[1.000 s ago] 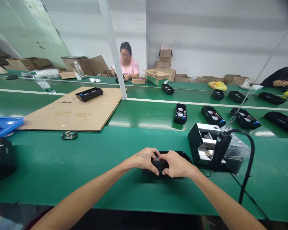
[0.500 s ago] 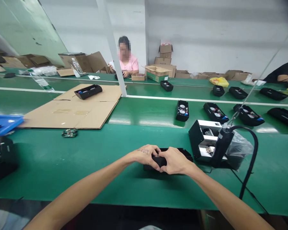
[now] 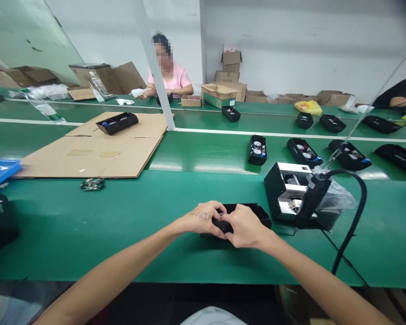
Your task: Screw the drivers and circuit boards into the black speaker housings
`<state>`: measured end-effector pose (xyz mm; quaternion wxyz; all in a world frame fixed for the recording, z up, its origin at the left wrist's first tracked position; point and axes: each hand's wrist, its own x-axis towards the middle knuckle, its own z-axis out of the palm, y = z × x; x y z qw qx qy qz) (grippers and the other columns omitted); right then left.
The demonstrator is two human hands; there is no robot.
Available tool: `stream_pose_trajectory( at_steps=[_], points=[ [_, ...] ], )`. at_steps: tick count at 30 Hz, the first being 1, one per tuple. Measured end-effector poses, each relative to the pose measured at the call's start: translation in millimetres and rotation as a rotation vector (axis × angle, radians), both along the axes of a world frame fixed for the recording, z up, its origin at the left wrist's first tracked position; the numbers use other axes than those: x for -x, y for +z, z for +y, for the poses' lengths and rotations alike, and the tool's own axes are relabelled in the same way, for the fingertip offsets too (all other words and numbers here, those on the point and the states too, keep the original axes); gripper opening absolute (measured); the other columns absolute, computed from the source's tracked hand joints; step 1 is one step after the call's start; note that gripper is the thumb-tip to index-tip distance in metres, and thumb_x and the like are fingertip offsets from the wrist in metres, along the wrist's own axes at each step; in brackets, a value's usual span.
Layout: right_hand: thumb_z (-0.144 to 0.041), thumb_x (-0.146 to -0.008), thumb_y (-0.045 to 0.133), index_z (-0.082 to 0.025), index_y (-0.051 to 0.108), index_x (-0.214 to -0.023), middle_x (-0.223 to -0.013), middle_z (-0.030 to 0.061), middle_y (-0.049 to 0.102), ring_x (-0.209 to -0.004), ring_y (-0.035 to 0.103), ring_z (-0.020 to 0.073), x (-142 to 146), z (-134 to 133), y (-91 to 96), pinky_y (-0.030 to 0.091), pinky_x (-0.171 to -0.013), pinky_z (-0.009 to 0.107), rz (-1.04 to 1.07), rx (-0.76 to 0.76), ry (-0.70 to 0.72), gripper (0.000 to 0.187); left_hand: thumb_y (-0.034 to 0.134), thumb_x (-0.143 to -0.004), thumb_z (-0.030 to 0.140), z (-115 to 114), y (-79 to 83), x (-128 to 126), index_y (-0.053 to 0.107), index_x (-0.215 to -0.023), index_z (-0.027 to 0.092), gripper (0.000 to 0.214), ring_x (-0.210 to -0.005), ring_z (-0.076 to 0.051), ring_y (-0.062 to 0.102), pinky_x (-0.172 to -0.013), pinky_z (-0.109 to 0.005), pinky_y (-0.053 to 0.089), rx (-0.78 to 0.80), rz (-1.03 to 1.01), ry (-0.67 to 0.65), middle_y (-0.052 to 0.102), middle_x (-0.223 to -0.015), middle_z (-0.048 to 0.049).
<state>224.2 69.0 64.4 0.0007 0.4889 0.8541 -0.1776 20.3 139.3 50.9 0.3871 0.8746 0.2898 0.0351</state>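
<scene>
A black speaker housing (image 3: 264,215) lies on the green bench right in front of me, partly covered by both hands. My left hand (image 3: 205,218) is closed on its left part, thumb on the near wall and fingers over the inside. My right hand (image 3: 247,227) grips the same wall from the right, its thumb and fingertips meeting those of the left. A small greyish bit shows between the fingertips; what it is I cannot make out. Just right of the housing stands a black and white box-shaped device (image 3: 274,192), open toward me.
A black handheld tool (image 3: 313,198) hangs on a cable at right. Beyond sit several open housings with round silver parts, one being a housing (image 3: 257,150). Left are flat cardboard (image 3: 122,158), a circuit board (image 3: 92,184) and a blue tray (image 3: 2,174). A co-worker (image 3: 172,79) sits across.
My view has shifted slightly. Both hands stay on the housing, with small finger movements at its near wall. The co-worker across has lowered the white item in one hand.
</scene>
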Motion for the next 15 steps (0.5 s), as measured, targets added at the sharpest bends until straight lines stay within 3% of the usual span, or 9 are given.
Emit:
stream_pose_trajectory(
  at_steps=[2,4,7,9,10,12,13,15],
  points=[
    [-0.027,-0.089,0.072,-0.02,0.077,-0.116,-0.092,0.0097,0.08,-0.088,0.074,0.0276,-6,-20,-0.9,0.047,-0.091,0.043,0.074,-0.084,0.038,0.029,0.093,-0.081,0.043,-16,-11.2,3,0.085,-0.082,0.03,0.016,-0.137,-0.034,0.059,-0.106,-0.044,0.047,-0.175,0.004,-0.021,0.073,-0.133,0.0009],
    [-0.023,-0.095,0.067,-0.023,0.075,-0.115,-0.099,0.0095,0.079,-0.096,0.073,0.0273,-21,-42,-2.6,0.051,-0.094,0.044,0.302,-0.294,-0.058,0.022,0.095,-0.081,0.039,-35,-26.2,6,0.084,-0.086,0.029,0.015,-0.147,-0.04,0.051,-0.114,-0.056,0.041,-0.359,0.009,-0.039,0.074,-0.133,-0.0002],
    [-0.029,-0.099,0.07,-0.026,0.07,-0.124,-0.113,0.0109,0.074,-0.106,0.07,0.0292,-63,-63,-5.4,0.055,-0.093,0.046,0.663,-0.892,-0.597,0.026,0.094,-0.082,0.036,-60,-45.8,12,0.082,-0.087,0.026,0.017,-0.154,-0.045,0.043,-0.121,-0.067,0.029,-0.59,-0.03,-0.039,0.074,-0.134,-0.0017],
    [-0.041,-0.096,0.076,-0.022,0.065,-0.135,-0.126,0.0165,0.069,-0.116,0.067,0.0345,-96,-66,-7.7,0.055,-0.095,0.051,0.687,-1.11,-0.96,0.044,0.093,-0.083,0.035,-70,-51.4,14,0.08,-0.085,0.025,0.016,-0.156,-0.045,0.041,-0.124,-0.068,0.024,-0.674,-0.049,-0.021,0.073,-0.133,-0.0016],
    [-0.047,-0.095,0.076,-0.021,0.062,-0.14,-0.132,0.0193,0.066,-0.122,0.065,0.0372,-111,-64,-9.4,0.055,-0.098,0.054,0.663,-1.075,-1.075,0.054,0.093,-0.083,0.034,-73,-51.9,14,0.08,-0.084,0.025,0.016,-0.156,-0.044,0.041,-0.125,-0.067,0.023,-0.695,-0.05,-0.015,0.073,-0.133,-0.0015],
    [-0.056,-0.096,0.072,-0.019,0.06,-0.142,-0.137,0.0215,0.066,-0.127,0.065,0.0388,-135,-58,-14.3,0.054,-0.103,0.057,0.686,-0.805,-1.154,0.061,0.092,-0.083,0.034,-75,-50.2,14,0.08,-0.084,0.025,0.016,-0.156,-0.042,0.042,-0.126,-0.065,0.023,-0.715,-0.045,-0.01,0.073,-0.132,-0.0013],
    [-0.058,-0.094,0.074,-0.019,0.061,-0.138,-0.134,0.02,0.07,-0.124,0.068,0.0373,-142,-54,-17.6,0.055,-0.104,0.057,0.748,-0.682,-1.157,0.059,0.092,-0.083,0.035,-74,-49.1,14,0.08,-0.084,0.025,0.016,-0.155,-0.042,0.043,-0.126,-0.064,0.023,-0.721,-0.047,-0.01,0.073,-0.132,-0.0012],
    [-0.056,-0.085,0.085,-0.021,0.063,-0.126,-0.116,0.0131,0.076,-0.106,0.074,0.0316,-150,-49,-25.8,0.059,-0.097,0.05,0.92,-0.576,-1.147,0.059,0.093,-0.083,0.035,-72,-48.5,13,0.079,-0.083,0.025,0.017,-0.154,-0.042,0.045,-0.126,-0.063,0.024,-0.731,-0.057,-0.011,0.073,-0.131,-0.0009]
  ],
)
